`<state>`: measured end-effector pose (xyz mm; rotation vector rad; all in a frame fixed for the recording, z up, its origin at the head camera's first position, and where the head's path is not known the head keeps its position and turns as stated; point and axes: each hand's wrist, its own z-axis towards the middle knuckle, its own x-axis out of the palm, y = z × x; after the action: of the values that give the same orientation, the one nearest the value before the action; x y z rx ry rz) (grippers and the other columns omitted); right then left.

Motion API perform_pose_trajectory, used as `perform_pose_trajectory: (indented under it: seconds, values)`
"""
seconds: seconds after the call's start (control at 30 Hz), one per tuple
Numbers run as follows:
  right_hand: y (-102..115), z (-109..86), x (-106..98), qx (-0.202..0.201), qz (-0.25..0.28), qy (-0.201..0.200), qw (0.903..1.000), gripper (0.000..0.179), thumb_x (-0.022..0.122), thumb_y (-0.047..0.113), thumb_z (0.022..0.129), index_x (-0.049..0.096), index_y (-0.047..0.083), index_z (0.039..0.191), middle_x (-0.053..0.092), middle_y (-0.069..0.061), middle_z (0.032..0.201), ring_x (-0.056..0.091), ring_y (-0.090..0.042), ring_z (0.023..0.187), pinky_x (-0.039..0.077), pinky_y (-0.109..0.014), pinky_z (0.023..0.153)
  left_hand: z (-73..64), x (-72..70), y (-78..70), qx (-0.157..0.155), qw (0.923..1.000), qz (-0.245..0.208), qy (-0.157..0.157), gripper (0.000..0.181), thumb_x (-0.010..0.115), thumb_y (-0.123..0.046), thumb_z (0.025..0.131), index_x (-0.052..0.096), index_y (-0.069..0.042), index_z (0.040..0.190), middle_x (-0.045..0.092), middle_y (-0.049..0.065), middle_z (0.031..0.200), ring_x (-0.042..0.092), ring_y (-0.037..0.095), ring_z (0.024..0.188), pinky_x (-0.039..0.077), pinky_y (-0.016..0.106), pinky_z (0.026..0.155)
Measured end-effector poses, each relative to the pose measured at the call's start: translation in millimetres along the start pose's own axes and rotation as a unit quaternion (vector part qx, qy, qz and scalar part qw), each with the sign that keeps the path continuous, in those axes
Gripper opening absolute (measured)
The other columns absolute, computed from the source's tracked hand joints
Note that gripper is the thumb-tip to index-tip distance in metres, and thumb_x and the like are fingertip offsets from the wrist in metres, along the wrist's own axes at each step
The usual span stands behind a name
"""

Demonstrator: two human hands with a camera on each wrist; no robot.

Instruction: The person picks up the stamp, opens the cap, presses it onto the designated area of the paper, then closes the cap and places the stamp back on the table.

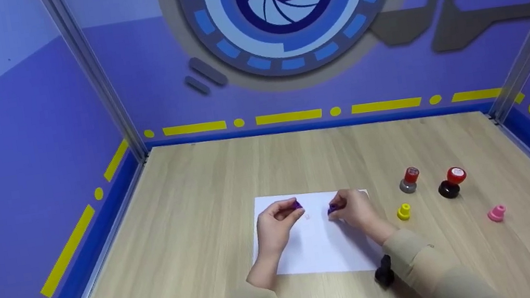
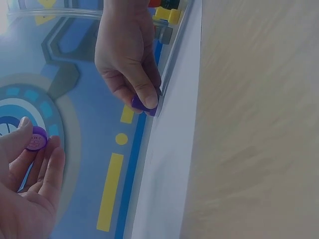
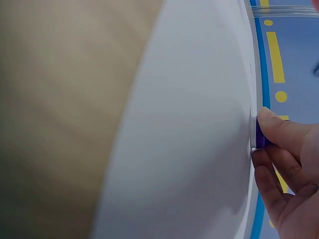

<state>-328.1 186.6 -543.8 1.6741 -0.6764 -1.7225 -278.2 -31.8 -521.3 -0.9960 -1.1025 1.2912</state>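
My left hand [image 1: 276,223] pinches a small round purple cap [image 2: 36,139] between thumb and fingers. Its pinkish printed face shows in the left wrist view, though the print is too small to read. To the right, my right hand [image 1: 356,209] grips a small purple stamp [image 3: 260,133] low over the white paper [image 1: 320,256]. A whitish rim on the stamp faces the sheet, and whether it touches cannot be told. Between the hands lies a faint pinkish mark [image 1: 307,216] on the paper.
Right of the paper stand a red-and-grey stamp [image 1: 409,180], a red-and-black stamp [image 1: 452,182], a yellow stamp [image 1: 404,212] and a pink stamp [image 1: 497,213]. Purple-blue panels [image 1: 145,83] wall the wooden table [image 1: 188,197] at the back and sides.
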Motion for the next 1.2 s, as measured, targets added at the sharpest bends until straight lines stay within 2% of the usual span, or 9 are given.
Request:
perform_pose_trajectory:
  seconds: [0.2, 0.33, 0.47, 0.57, 0.73, 0.8, 0.9, 1.1, 1.2]
  values:
    - [-3, -2.7, -1, -0.005, 0.022, -0.01, 0.9997, 0.022, 0.088, 0.0, 0.077, 0.074, 0.002, 0.095, 0.077, -0.012, 0.093, 0.07, -0.02, 0.087, 0.06, -0.032, 0.082, -1.1, 2.7, 1.2, 0.001, 1.0, 0.005, 0.004, 0.028, 0.081, 0.0, 0.085, 0.073, 0.01, 0.11, 0.075, 0.026, 0.107, 0.076, 0.03, 0.097, 0.063, 0.02, 0.082]
    - [7, -8.0, -15, 0.005, 0.115, -0.062, 0.9914, 0.022, 0.086, 0.004, 0.081, 0.075, 0.0, 0.101, 0.078, -0.014, 0.099, 0.071, -0.015, 0.09, 0.057, -0.018, 0.078, -1.4, 2.8, 1.1, 0.01, 0.9999, 0.002, 0.013, 0.029, 0.081, 0.0, 0.086, 0.072, 0.011, 0.111, 0.074, 0.027, 0.107, 0.076, 0.03, 0.097, 0.062, 0.02, 0.082]
    - [25, -23.6, -31, 0.029, 0.272, -0.099, 0.9567, 0.026, 0.081, 0.005, 0.087, 0.072, -0.002, 0.111, 0.078, -0.008, 0.103, 0.07, -0.01, 0.09, 0.058, -0.015, 0.08, -3.9, 4.2, -1.2, 0.009, 0.9998, -0.001, 0.019, 0.028, 0.081, 0.001, 0.085, 0.073, 0.01, 0.11, 0.074, 0.026, 0.107, 0.075, 0.027, 0.096, 0.063, 0.021, 0.081]
    - [35, -39.1, -30, 0.053, 0.374, -0.085, 0.922, 0.021, 0.074, 0.002, 0.093, 0.07, 0.0, 0.113, 0.074, -0.001, 0.102, 0.069, -0.01, 0.092, 0.06, -0.018, 0.085, -5.7, 6.9, -3.5, 0.009, 0.9994, -0.005, 0.034, 0.028, 0.08, 0.001, 0.086, 0.073, 0.009, 0.111, 0.074, 0.026, 0.108, 0.075, 0.026, 0.097, 0.063, 0.021, 0.082]
    - [43, -58.6, -12, 0.07, 0.485, -0.05, 0.8703, 0.018, 0.063, -0.007, 0.097, 0.072, 0.003, 0.109, 0.071, 0.001, 0.098, 0.068, -0.009, 0.093, 0.061, -0.02, 0.087, -10.6, 13.3, -5.1, 0.012, 0.9976, 0.0, 0.068, 0.028, 0.08, -0.001, 0.087, 0.074, 0.007, 0.112, 0.075, 0.025, 0.107, 0.076, 0.024, 0.096, 0.063, 0.021, 0.083]
    - [44, -62.8, -6, 0.066, 0.51, -0.043, 0.8567, 0.021, 0.061, -0.01, 0.097, 0.073, 0.005, 0.106, 0.072, 0.001, 0.095, 0.068, -0.009, 0.092, 0.061, -0.021, 0.086, -12.6, 15.4, -4.9, 0.014, 0.9968, 0.01, 0.079, 0.028, 0.08, -0.002, 0.087, 0.074, 0.006, 0.113, 0.076, 0.023, 0.106, 0.076, 0.022, 0.095, 0.062, 0.02, 0.083]
    - [45, -66.4, 0, 0.061, 0.52, -0.037, 0.8509, 0.022, 0.061, -0.012, 0.096, 0.072, 0.006, 0.104, 0.072, 0.0, 0.095, 0.069, -0.009, 0.093, 0.062, -0.023, 0.089, -14.8, 17.3, -4.3, 0.02, 0.9954, 0.025, 0.091, 0.028, 0.081, -0.005, 0.087, 0.074, 0.005, 0.113, 0.077, 0.021, 0.105, 0.075, 0.017, 0.093, 0.062, 0.02, 0.083]
    - [43, -67.8, 3, 0.074, 0.503, -0.031, 0.8606, 0.019, 0.064, -0.01, 0.095, 0.07, 0.0, 0.109, 0.071, -0.002, 0.098, 0.069, -0.011, 0.096, 0.061, -0.027, 0.094, -16.8, 18.4, -3.9, 0.031, 0.9938, 0.04, 0.099, 0.026, 0.081, -0.007, 0.087, 0.076, 0.001, 0.112, 0.077, 0.018, 0.104, 0.074, 0.015, 0.092, 0.062, 0.02, 0.082]
    - [42, -68.1, 4, 0.075, 0.503, -0.027, 0.8605, 0.019, 0.066, -0.01, 0.094, 0.07, 0.0, 0.109, 0.071, -0.002, 0.097, 0.069, -0.011, 0.096, 0.061, -0.024, 0.091, -16.8, 19.2, -3.4, 0.034, 0.9934, 0.044, 0.1, 0.026, 0.082, -0.007, 0.087, 0.076, 0.0, 0.112, 0.077, 0.018, 0.105, 0.075, 0.015, 0.093, 0.062, 0.019, 0.083]
